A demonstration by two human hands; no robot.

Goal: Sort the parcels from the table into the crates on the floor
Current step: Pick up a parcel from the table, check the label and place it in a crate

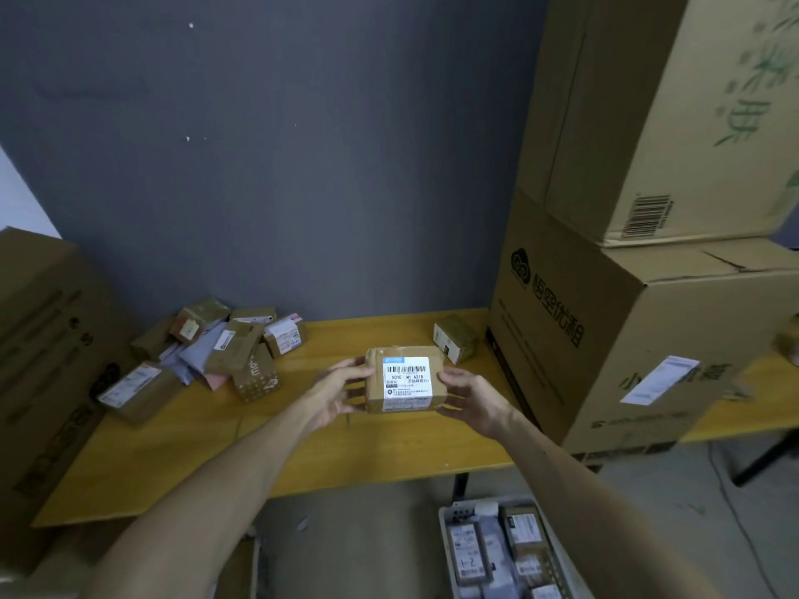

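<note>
1. We see the yellow bench (389,447) carrying a parcel heap (225,348) at its left.
2. A white crate (445,533) on the floor holds parcels.
3. Our left hand (341,389) and right hand (469,393) grip a labelled parcel (404,379) by its sides above the bench.

Both my arms reach forward toward twelve o'clock, bare to above the elbow, forearms converging. My left hand (341,393) grips the parcel (404,380) at its nine o'clock side, fingers curled round the edge. My right hand (469,397) holds the three o'clock side, thumb on top, fingers underneath, wrist bent slightly inward.
</note>
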